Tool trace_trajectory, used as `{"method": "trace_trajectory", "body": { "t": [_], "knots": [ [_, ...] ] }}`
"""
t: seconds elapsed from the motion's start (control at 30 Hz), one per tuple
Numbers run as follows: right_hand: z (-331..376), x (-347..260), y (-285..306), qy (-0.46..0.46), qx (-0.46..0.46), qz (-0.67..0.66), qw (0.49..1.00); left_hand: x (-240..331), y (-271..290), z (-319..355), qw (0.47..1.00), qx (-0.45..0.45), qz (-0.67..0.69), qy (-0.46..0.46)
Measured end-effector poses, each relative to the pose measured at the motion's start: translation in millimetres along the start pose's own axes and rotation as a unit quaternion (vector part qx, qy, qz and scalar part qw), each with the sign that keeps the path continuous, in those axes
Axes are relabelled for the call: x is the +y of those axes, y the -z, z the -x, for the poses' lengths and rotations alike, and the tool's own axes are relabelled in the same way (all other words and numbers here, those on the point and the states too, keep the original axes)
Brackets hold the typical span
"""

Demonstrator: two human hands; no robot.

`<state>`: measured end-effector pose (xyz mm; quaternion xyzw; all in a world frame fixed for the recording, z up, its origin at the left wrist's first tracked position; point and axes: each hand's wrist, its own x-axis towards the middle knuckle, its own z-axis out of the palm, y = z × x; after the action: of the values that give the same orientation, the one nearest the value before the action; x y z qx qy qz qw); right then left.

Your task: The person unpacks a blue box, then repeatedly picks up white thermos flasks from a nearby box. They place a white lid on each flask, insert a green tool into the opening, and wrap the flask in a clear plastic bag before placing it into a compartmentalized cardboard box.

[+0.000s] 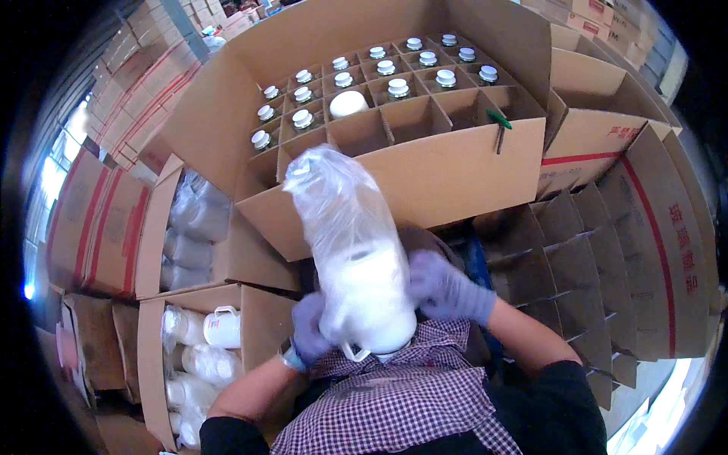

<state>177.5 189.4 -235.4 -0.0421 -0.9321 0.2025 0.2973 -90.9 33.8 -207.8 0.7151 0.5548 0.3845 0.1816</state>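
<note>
A white mug (364, 296) is in a long clear plastic bag (326, 189), upright in front of my chest. Its handle shows at the lower end, near my apron, and the bag's loose end points toward the big box. My left hand (309, 331), in a pale purple glove, is closed against the mug's lower left side. On the other side, my gloved right hand (449, 288) has its fingers bent and pressed to the mug and film. Whether more cups are stacked inside the bag, I cannot tell.
Ahead stands a divided cardboard box (402, 178) with several white-capped bottles and a white rounded piece (349, 105). A green-handled tool (499, 120) hangs on its front wall. A carton (262, 322) at left holds wrapped white mugs; cardboard dividers (553, 265) lie at right.
</note>
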Motion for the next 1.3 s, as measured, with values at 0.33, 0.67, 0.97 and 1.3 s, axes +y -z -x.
{"method": "trace_trajectory", "body": {
  "t": [0.33,0.67,0.97,1.3],
  "knots": [
    [33,-122,12,-0.340,0.079,-0.123,0.929,37,-27,-28,0.883,0.163,0.348,0.271],
    [62,-99,43,-0.180,0.603,-0.200,0.751,159,-121,-84,0.957,-0.082,0.002,-0.280],
    [251,-47,98,-0.421,0.622,0.227,0.620,175,-153,-97,0.878,-0.350,0.031,-0.327],
    [406,13,270,-0.612,0.482,0.415,0.470,21,45,-69,0.995,0.019,-0.101,0.018]
  ]
}}
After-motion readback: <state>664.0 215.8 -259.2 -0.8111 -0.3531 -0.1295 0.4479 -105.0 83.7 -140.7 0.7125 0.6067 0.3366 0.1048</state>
